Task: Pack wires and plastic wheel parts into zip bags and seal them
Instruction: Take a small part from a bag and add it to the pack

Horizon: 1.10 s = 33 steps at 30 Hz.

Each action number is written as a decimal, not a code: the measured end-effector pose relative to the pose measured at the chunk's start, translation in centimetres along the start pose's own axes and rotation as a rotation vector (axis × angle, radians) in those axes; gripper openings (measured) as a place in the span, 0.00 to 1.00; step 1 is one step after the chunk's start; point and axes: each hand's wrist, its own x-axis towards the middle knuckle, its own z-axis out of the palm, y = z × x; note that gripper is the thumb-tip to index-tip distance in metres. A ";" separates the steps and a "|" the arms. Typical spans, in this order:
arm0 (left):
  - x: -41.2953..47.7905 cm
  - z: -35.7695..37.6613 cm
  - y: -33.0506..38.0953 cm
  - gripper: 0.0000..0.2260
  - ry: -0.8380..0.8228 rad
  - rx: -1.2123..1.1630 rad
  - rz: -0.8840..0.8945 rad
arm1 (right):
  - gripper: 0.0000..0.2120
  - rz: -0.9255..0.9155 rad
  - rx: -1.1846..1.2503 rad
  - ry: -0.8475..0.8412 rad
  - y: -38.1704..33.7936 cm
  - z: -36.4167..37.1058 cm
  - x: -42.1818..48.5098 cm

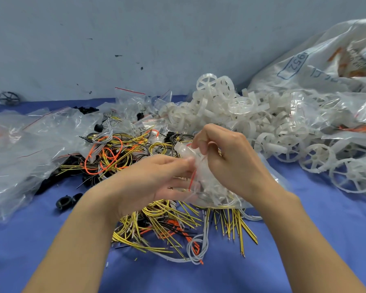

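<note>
We pinch a small clear plastic zip bag (201,178) between both hands, left hand (156,178), right hand (226,157), tangled yellow and orange wires (178,225) beneath them, white plastic wheels (230,111) beyond the right hand, blue tabletop (304,218) underneath

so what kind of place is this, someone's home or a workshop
Most likely a small packing or assembly workbench, not a home. Bulk heaps of white plastic wheels and cut wires cover a blue table, with many zip bags around; both hands hold one small bag.
</note>
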 end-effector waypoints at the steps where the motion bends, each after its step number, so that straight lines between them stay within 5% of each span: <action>1: -0.3 -0.3 0.2 0.22 0.059 -0.062 0.006 | 0.14 -0.001 0.003 0.007 0.0 0.0 0.0; 5: -0.8 -0.8 0.2 0.17 0.175 -0.263 0.059 | 0.14 -0.018 -0.011 0.011 -0.2 0.4 -0.1; 12: 1.3 1.3 -1.7 0.09 0.138 -0.069 0.100 | 0.14 -0.046 -0.023 0.019 -1.1 1.4 0.2; 17: 2.5 2.4 -2.6 0.06 0.177 0.292 0.195 | 0.12 -0.041 0.013 -0.042 -1.8 2.3 0.3; 22: 3.0 0.1 -2.2 0.03 0.123 0.197 0.164 | 0.15 0.050 0.047 -0.087 -0.9 1.6 0.2; 26: 2.5 -2.2 -1.8 0.16 0.360 -0.088 -0.010 | 0.15 0.180 0.048 0.100 1.0 -0.9 0.2; 28: 1.6 -2.9 -1.7 0.25 0.345 -0.097 -0.065 | 0.15 0.252 0.035 0.167 2.0 -1.8 0.1; 31: -0.1 -2.2 -2.3 0.32 0.262 0.121 -0.085 | 0.14 0.346 -0.003 0.177 3.0 -2.5 -0.1; 33: -0.8 -1.2 -3.0 0.25 0.228 0.440 -0.049 | 0.13 0.379 -0.009 0.165 3.3 -2.8 -0.2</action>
